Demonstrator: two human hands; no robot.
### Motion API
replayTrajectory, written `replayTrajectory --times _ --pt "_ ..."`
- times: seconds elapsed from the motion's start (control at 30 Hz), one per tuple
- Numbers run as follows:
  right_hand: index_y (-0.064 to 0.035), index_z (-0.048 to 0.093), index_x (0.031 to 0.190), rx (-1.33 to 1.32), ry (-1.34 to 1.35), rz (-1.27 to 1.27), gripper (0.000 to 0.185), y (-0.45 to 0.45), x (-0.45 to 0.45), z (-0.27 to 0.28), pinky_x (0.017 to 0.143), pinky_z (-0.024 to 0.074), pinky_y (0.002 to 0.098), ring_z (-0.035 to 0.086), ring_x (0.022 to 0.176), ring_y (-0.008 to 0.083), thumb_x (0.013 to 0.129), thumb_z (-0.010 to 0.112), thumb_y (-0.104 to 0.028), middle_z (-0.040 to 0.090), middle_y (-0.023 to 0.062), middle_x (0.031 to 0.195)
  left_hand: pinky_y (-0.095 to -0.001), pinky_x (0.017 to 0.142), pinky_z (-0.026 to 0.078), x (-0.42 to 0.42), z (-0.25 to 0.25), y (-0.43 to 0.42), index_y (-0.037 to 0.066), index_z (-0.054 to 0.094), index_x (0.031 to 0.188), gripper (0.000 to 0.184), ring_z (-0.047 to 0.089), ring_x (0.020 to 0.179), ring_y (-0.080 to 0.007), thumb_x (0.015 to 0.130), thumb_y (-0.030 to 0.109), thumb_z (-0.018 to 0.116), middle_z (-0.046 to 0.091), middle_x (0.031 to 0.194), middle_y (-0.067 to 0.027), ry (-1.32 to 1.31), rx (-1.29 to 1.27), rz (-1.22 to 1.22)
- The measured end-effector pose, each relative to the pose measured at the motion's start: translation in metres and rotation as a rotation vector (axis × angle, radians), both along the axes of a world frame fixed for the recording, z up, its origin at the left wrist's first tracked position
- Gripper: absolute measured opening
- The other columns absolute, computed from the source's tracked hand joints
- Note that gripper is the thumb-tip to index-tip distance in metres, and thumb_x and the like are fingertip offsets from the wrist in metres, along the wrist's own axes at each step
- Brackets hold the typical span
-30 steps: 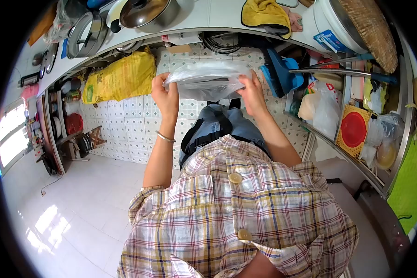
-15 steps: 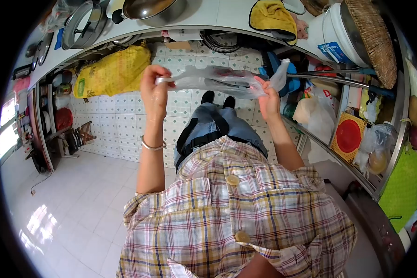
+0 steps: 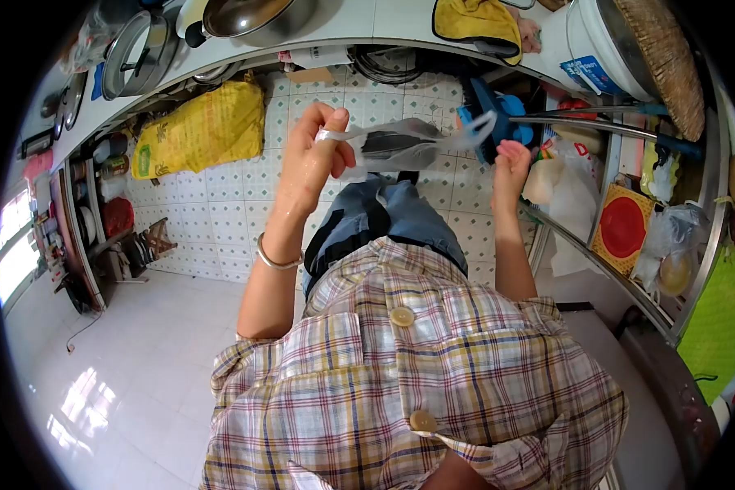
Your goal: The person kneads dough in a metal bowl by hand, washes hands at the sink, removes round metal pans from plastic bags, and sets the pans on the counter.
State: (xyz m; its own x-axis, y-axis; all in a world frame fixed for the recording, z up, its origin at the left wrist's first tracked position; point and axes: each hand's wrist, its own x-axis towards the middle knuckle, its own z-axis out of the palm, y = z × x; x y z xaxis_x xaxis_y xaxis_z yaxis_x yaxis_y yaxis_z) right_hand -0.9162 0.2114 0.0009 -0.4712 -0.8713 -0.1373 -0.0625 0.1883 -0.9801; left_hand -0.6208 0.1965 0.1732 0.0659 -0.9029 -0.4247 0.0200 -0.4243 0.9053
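Observation:
A clear plastic bag [image 3: 404, 147] with something dark showing in or through its middle hangs stretched in front of my body, above the tiled floor [image 3: 220, 204]. My left hand [image 3: 314, 155] is closed on the bag's left end, its fingers pinching the white plastic near the thumb. Water drops glisten on the back of that hand, and a bangle [image 3: 278, 252] circles the wrist. My right hand [image 3: 510, 167] is raised at the right, beside the bag's loose handle loop, with its fingertips close together; whether it touches any plastic is unclear.
A yellow sack [image 3: 200, 131] lies under the counter [image 3: 347, 23] at the left. On the counter are a steel pan [image 3: 257, 18], a yellow cloth [image 3: 475, 24] and a white bucket [image 3: 576, 49]. A blue dustpan [image 3: 506, 110] and shelves with bags stand at the right.
The bag's right end has come away from around my right hand, which has moved right and now stands apart from most of the plastic. My left hand has shifted right with its end of the bag.

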Motion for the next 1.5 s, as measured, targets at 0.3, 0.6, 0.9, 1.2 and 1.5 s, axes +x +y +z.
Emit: replayTrajectory --times 0.3,0.6,0.9,1.2,1.5 --pt "-0.0009 0.058 0.088 -0.193 0.026 1.250 0.019 -0.027 0.167 0.060 0.072 0.0461 0.0311 0.059 0.082 0.0263 0.075 0.045 0.004 0.060 0.0114 0.090 -0.0163 0.035 0.024 0.023 0.024 0.026 0.003 0.053 0.085 0.032 0.046 0.043 -0.0064 0.094 0.031 0.040 0.060 0.074 -0.0073 -0.025 -0.008 0.064" --pt "-0.0036 0.061 0.092 0.113 0.646 1.653 0.025 -0.046 0.244 -0.060 0.078 0.0439 0.0417 0.057 0.093 0.0312 0.079 0.059 -0.024 0.062 0.0149 0.092 -0.0148 0.032 0.019 0.066 0.071 0.055 -0.003 0.053 0.110 0.030 0.036 0.037 -0.0038 0.093 0.017 0.039 0.061 0.078 -0.0118 -0.182 -0.236 0.320" --pt "-0.0038 0.060 0.086 0.042 0.434 1.427 0.023 -0.037 0.248 -0.058 0.071 0.0421 0.0423 0.056 0.084 0.0333 0.080 0.056 -0.025 0.061 0.0163 0.087 -0.0153 0.034 0.024 0.095 0.079 0.055 -0.002 0.053 0.112 0.030 0.042 0.041 -0.0048 0.093 0.018 0.040 0.061 0.079 -0.0116 -0.152 -0.302 0.390" --pt "-0.0040 0.060 0.095 0.055 0.483 1.164 0.029 -0.059 0.214 -0.019 0.075 0.0434 0.0392 0.057 0.089 0.0321 0.080 0.057 -0.029 0.062 0.0144 0.093 -0.0157 0.034 0.016 0.089 0.074 0.045 -0.002 0.050 0.118 0.034 0.034 0.039 -0.0028 0.092 0.020 0.042 0.059 0.079 -0.0083 -0.083 -0.284 0.339" --pt "-0.0055 0.058 0.097 -0.021 0.588 1.089 0.042 -0.043 0.151 0.084 0.073 0.0450 0.0399 0.057 0.090 0.0313 0.070 0.069 -0.035 0.061 0.0124 0.095 -0.0158 0.036 0.018 0.084 0.061 0.017 0.004 0.049 0.123 0.036 0.033 0.041 -0.0025 0.094 0.024 0.041 0.056 0.074 -0.0037 -0.059 -0.272 0.307"
